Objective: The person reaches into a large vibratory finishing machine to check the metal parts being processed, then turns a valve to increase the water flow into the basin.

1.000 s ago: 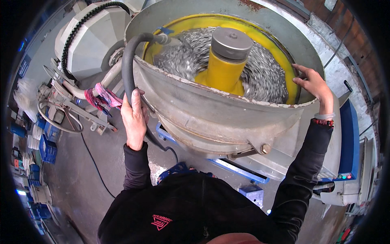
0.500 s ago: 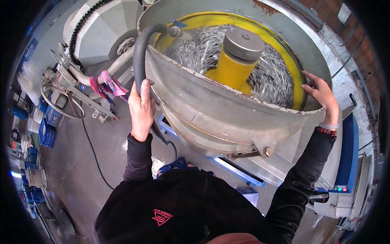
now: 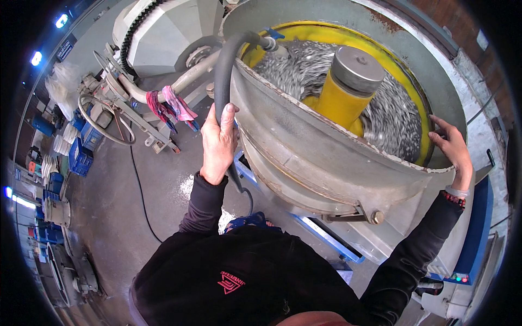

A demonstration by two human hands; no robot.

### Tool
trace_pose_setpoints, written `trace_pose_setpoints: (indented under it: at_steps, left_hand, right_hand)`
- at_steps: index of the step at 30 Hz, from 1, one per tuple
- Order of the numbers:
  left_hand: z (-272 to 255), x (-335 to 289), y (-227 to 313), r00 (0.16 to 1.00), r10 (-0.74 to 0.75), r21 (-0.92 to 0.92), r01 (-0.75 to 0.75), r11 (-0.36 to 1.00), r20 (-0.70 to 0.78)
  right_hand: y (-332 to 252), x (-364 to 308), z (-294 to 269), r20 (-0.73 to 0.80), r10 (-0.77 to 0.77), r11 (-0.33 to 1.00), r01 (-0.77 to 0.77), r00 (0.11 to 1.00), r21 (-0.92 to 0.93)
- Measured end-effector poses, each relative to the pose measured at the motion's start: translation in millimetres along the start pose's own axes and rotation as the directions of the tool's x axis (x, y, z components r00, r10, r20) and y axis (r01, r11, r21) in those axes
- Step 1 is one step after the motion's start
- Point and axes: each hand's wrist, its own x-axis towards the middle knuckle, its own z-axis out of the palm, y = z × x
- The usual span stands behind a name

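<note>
Your left hand (image 3: 217, 144) fingers wrap the bendy black hose (image 3: 220, 76) | your right hand (image 3: 452, 149) fingers spread on the round grey metal tub (image 3: 326, 146) rim | shiny metal bits (image 3: 391, 119) fill its yellow inside

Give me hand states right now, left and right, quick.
Left hand: closed around the dark hose beside the tub.
Right hand: open, fingers spread on the grey tub rim, holding nothing.
</note>
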Motion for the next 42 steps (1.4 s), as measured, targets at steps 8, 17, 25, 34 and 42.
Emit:
trace_pose_setpoints:
  at_steps: [8,17,25,34,42]
  left_hand:
    - [-0.3,1.5,-4.5,0.999,0.029,0.042,-0.03,0.999,0.017]
    - [-14.8,4.0,0.0,0.998,0.006,0.17,-0.015,0.985,0.056]
    - [-10.2,6.9,-6.5,0.999,0.028,0.189,-0.033,0.981,0.03]
    - [-3.4,5.7,-7.4,0.997,0.001,-0.078,0.005,0.997,0.083]
    - [-5.2,5.4,-5.6,0.996,0.026,-0.046,-0.022,0.999,0.09]
  right_hand:
    - [-2.7,-0.7,-2.4,0.063,0.042,0.999,-0.044,0.997,0.028]
    - [-10.2,0.9,-0.4,0.073,0.088,0.993,-0.093,0.993,0.076]
    - [0.1,-2.0,-2.2,0.078,-0.029,0.998,0.024,0.996,0.062]
    - [-13.1,-5.7,-11.5,0.014,0.261,0.91,-0.251,0.965,0.329]
    - [-12.1,-3.2,-6.8,0.009,0.287,0.928,-0.281,0.958,0.245]
